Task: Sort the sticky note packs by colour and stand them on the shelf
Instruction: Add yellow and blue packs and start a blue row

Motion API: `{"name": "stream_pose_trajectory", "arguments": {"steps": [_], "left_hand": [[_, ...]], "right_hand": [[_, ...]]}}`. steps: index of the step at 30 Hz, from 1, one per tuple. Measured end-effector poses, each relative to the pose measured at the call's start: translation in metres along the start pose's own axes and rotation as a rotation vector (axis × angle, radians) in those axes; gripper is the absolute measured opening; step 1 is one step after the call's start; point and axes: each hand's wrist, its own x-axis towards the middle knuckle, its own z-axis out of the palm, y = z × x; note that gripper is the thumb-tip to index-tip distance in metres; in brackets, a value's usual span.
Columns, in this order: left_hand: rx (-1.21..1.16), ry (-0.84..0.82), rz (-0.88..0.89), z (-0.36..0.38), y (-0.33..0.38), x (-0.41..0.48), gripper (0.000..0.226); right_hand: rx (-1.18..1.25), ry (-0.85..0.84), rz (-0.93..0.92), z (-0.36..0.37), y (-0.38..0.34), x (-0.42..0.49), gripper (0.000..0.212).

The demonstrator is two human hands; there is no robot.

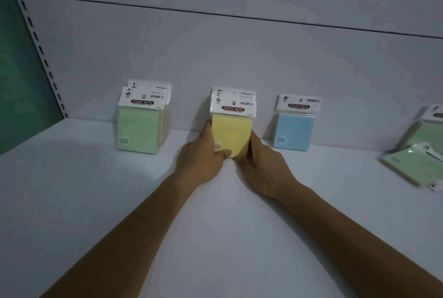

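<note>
Left hand (201, 153) and right hand (261, 161) pinched yellow pack (232, 132) by its side edges, upright on shelf (215, 225); likely light, stiff block, slick wrapper, best held low

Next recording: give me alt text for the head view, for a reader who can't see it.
The left hand and right hand grip the front yellow pack of a standing stack at the back of the white shelf. A green stack stands to its left and one blue pack to its right. At the far right edge, a green pack lies flat in front of another.
</note>
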Motion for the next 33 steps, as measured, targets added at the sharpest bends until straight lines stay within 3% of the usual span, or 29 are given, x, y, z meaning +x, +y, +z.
{"name": "stream_pose_trajectory", "arguments": {"steps": [13, 17, 20, 25, 28, 30, 33], "left_hand": [[-0.122, 0.071, 0.021, 0.005, 0.002, 0.0, 0.086], [-0.076, 0.113, 0.028, 0.006, 0.0, 0.002, 0.084], [0.086, 0.26, 0.017, 0.002, 0.008, -0.006, 0.087], [0.124, 0.548, 0.351, -0.003, 0.019, -0.016, 0.047], [0.167, 0.398, 0.405, 0.001, 0.024, -0.023, 0.019], [0.237, 0.271, 0.4, 0.008, 0.018, -0.021, 0.015], [0.202, 0.253, 0.404, 0.011, 0.013, -0.017, 0.01]], "right_hand": [[-0.016, 0.012, 0.024, 0.001, -0.001, -0.002, 0.048], [-0.021, 0.029, 0.017, 0.003, 0.001, -0.001, 0.049], [-0.017, 0.035, 0.02, 0.002, -0.001, -0.002, 0.048], [0.022, 0.044, 0.033, 0.0, -0.004, -0.003, 0.039], [0.022, 0.04, 0.032, -0.002, -0.004, -0.004, 0.038], [0.019, 0.035, 0.028, -0.002, -0.003, -0.003, 0.042], [0.018, 0.055, 0.036, 0.001, -0.001, -0.002, 0.042]]}}
